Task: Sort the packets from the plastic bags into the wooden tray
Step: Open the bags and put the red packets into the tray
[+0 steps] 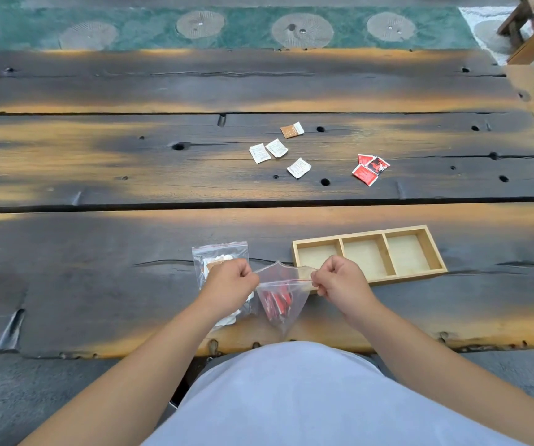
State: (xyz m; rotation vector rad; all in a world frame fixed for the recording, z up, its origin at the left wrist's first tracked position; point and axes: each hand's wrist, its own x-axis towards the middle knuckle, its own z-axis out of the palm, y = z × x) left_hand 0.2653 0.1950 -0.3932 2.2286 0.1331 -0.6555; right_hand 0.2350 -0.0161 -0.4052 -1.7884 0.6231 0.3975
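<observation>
Bag (283,296) of red packets: just left of tray (432,252) | pinched at mouth by left hand (231,283) and right hand (339,278) | hangs mouth-up, long axis vertical | right hand nearer tray, compartments bare.

An outdoor courtyard or garden seating spot is showing: beyond the weathered plank table (194,162), round stepping stones (302,29) are sitting in green paving.

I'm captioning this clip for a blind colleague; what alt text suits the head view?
Left hand and right hand pull open a clear plastic bag of red packets over a dark wooden table. An empty three-compartment wooden tray lies right; another bag lies left; loose packets lie beyond.
</observation>
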